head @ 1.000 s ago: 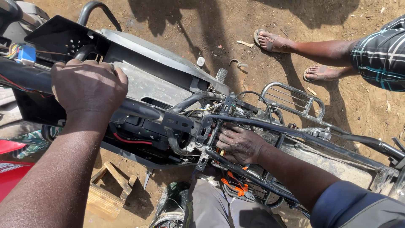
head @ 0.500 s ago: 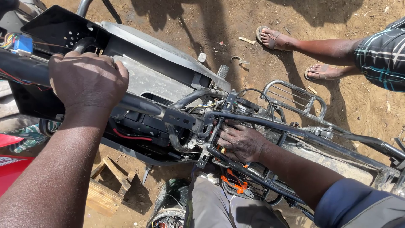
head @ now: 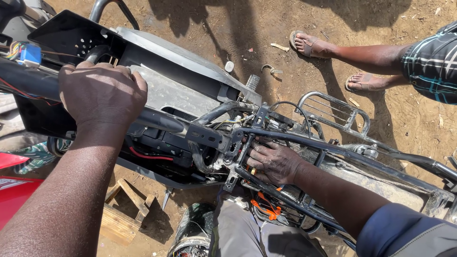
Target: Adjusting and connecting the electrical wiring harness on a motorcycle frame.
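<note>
The left hand lies palm-down over the black steel top tube of the stripped motorcycle frame, fingers curled over its far side and closed on it, the forearm running straight back toward the lower left corner. The right hand is pushed down between the thinner black frame rails near the middle of the machine, fingers bent and buried among the brackets and cables there; whether those fingers are pinching a part or only pressing against one cannot be told, because the rail crosses over the knuckles. The two hands are well apart, one bracing, one working.

The frame itself lies across the view from upper left to lower right, above a grey metal panel, with a red wire looping inside the open bay below the tube and an orange cord hanging under the right wrist. A small wooden block sits on the dirt beneath.

To do this reach well, the bracing hand should keep the tube from rocking so that the working fingers can feel their way by touch, and the right wrist should stay low and straight between the rails rather than twisting against them. The wires close by are probably easy to snag, so slow finger movements suit best

A bystander's sandalled feet stand on the bare ground beyond the chromed rear carrier rack
</note>
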